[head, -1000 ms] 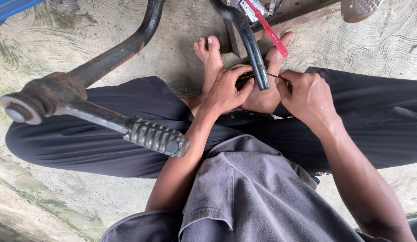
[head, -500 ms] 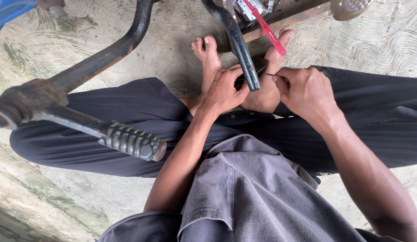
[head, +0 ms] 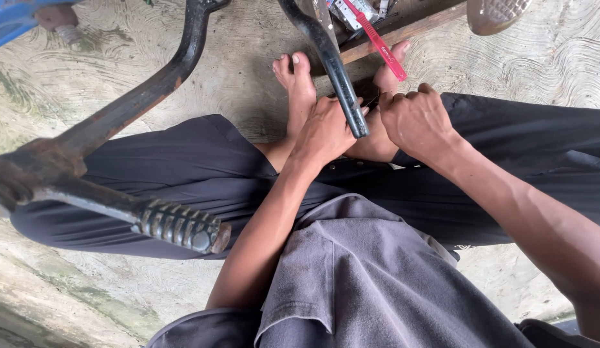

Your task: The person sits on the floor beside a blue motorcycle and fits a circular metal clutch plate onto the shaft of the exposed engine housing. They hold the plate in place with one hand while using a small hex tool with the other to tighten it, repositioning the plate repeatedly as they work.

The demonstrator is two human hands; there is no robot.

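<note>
Black metal lever (head: 335,74), a slim curved bar with a rounded lower end, slants down across the middle of the view and ends between the two hands, over the person's bare feet (head: 300,87). To the left of the lever the left hand (head: 324,132) is curled, its fingers bent against the bar's lower end; to the right the right hand (head: 416,119) is closed in a loose fist, fingers narrow, and the bar hides what they pinch, so I cannot tell. Just right of the lever's upper part a red toothbrush (head: 377,44) lies on a wooden plank (head: 416,26). Well left of the lever a rusty kick-starter arm (head: 139,106) with a ribbed peg (head: 181,225) juts across the dark trousers (head: 184,167). Beneath everything lies the swirled concrete floor (head: 558,58).
</note>
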